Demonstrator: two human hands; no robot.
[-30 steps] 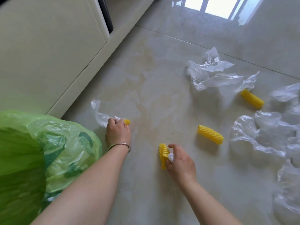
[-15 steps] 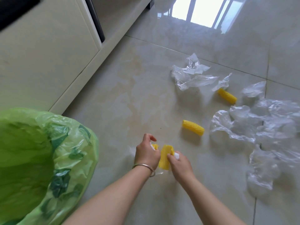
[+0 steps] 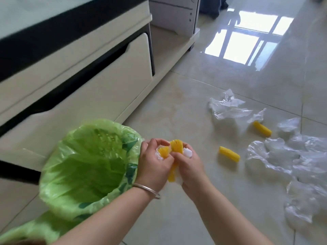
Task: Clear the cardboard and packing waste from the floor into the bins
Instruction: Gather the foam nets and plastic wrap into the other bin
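both hands, left hand (image 3: 152,163) and right hand (image 3: 189,167), gripped the yellow foam netting (image 3: 176,147) just right of the green bin (image 3: 85,161), which looked light, squashy, best bunched whole.

One head-worn wide-angle view — it looks forward and steeply down from above, close over the forearms at lower centre, the bin bag (image 3: 85,167) lower left, glossy floor (image 3: 203,89) stretching toward the upper right.
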